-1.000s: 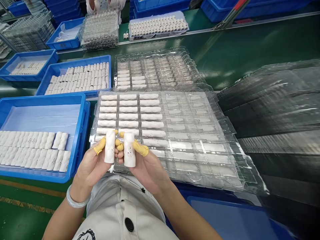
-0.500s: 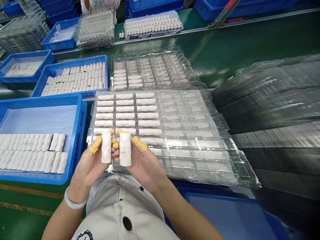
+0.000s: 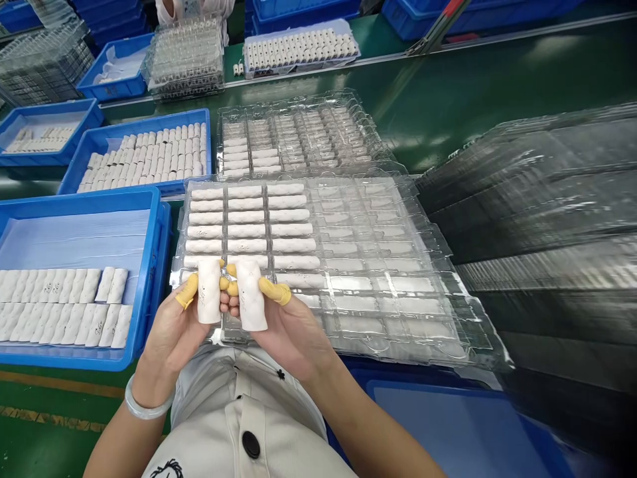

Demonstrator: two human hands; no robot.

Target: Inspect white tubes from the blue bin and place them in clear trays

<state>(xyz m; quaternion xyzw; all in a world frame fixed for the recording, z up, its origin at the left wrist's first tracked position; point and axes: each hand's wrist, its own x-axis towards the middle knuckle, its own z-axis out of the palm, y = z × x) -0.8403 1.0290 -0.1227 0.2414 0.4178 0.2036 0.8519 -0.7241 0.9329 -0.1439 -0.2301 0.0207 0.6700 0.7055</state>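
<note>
My left hand (image 3: pixel 176 325), with yellow finger cots, is closed on a white wavy cylinder (image 3: pixel 208 292) that bears dark script. A second white cylinder (image 3: pixel 251 295) of the same kind is pinched upright in my right hand (image 3: pixel 293 332), which also wears yellow cots. The two pieces stand side by side, a small gap between them. Both are held over the near edge of a clear plastic tray (image 3: pixel 348 265). White cylinders lie in the tray's left columns; its right columns show bare slots.
To the left, a blue bin (image 3: pixel 144 265) holds two rows of white cylinders. Behind it stands another blue bin (image 3: pixel 206 143) of cylinders. A second clear tray (image 3: pixel 308 133) lies farther back. Dark stacked sheets (image 3: pixel 547 219) rise at right. Across the green bench, a person's sleeve (image 3: pixel 219 8) shows.
Both cylinders have been turned slightly in my fingers, so their script faces differently. The right one tilts a little more. Both hands stay in nearly the same place.
</note>
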